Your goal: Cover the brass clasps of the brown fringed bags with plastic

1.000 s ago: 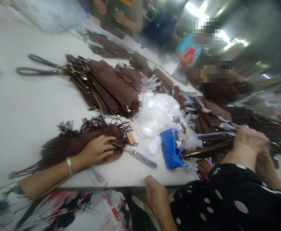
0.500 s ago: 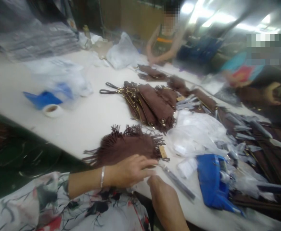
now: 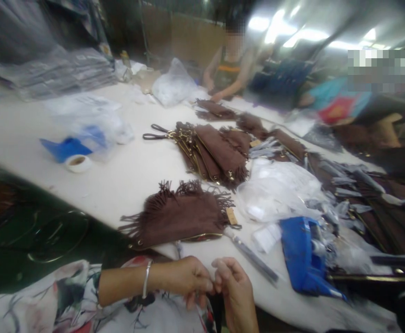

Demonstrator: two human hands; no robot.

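Note:
My left hand (image 3: 185, 280), with a silver bracelet on the wrist, and my right hand (image 3: 235, 289) meet fingertip to fingertip at the table's near edge, both pinched closed. What they hold is too small and blurred to make out. Just beyond them lies a brown fringed suede pouch (image 3: 183, 215) with a small tan tag (image 3: 230, 216) and a dark strap (image 3: 253, 256) trailing to the right. Neither hand touches the pouch.
A stack of brown fringed pouches (image 3: 212, 152) lies mid-table on the white table (image 3: 126, 175). Clear plastic bags (image 3: 279, 189) and a blue bag (image 3: 301, 256) sit right. A tape roll (image 3: 78, 163) and blue packet (image 3: 65, 148) lie left. Other people work across the table.
My left hand has come off the fringed pouch and drawn back to the table edge. My right hand rose to meet it, and both now pinch together.

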